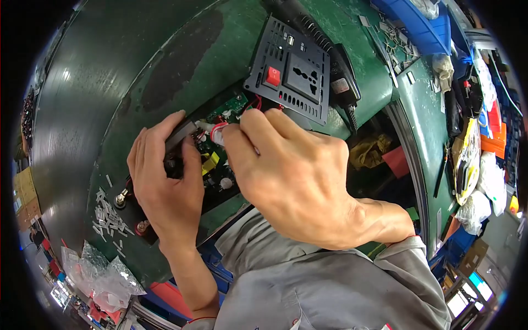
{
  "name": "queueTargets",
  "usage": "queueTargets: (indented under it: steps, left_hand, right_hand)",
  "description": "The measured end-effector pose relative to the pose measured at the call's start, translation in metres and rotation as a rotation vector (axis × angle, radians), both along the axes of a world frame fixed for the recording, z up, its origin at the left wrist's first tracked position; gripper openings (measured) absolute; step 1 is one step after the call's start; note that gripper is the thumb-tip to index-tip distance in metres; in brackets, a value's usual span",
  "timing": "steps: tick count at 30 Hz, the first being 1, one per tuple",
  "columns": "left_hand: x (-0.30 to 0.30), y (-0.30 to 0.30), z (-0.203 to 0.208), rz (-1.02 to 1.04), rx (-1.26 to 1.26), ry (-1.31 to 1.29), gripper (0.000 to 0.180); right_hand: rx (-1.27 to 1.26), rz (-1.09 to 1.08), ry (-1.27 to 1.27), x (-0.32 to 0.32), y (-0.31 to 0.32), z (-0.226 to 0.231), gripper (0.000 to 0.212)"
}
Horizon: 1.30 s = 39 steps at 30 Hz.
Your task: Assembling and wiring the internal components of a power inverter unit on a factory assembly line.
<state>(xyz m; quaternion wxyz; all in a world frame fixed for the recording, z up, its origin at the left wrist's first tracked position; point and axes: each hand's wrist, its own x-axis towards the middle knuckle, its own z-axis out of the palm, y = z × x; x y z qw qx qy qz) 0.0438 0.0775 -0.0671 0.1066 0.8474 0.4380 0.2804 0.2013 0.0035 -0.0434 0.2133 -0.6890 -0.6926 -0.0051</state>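
Note:
Below the middle of the view lies an open dark electronic housing with a circuit board (234,104) inside, carrying a yellow component (210,163) and several small parts. My left hand (165,181) is closed round the housing's left wall, fingers outside and thumb inside. My right hand (300,181) hangs over the board, closed on a white tube with red marking (218,132); its pale tip points at the inner side of that wall. The right hand covers much of the tube and board. Beyond it a dark slotted panel (297,69) with a red rocker switch (273,76) stands tilted, red wires beneath.
Behind the panel lies a black tool with a ribbed cable (344,80). Small pale strips (107,217) are scattered left of the housing, near a metal terminal (122,198). Clear plastic bags (104,275) lie lower left. A blue bin (410,22) stands far right on the green table (137,49).

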Motion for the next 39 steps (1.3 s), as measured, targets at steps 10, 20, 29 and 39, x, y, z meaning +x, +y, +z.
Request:
queueTargets:
  steps: [10,20,29,39]
  left_hand:
    - [0.001,0.000,0.001,0.016,-0.006,0.012,0.033]
    - [-0.001,-0.001,0.002,0.022,-0.032,0.027,0.034]
    - [-0.012,-0.027,0.053,0.053,-0.138,-0.147,0.040]
    - [-0.022,-0.016,0.063,-0.112,-0.226,0.328,0.106]
  right_hand:
    - [-0.042,0.024,-0.031,-0.001,0.006,0.001,0.025]
    - [-0.009,0.072,-0.003,0.001,0.007,0.000,0.016]
    - [0.015,0.108,0.308,0.018,0.000,0.009,0.013]
    - [0.131,-0.396,1.117,0.108,-0.066,0.013,0.021]
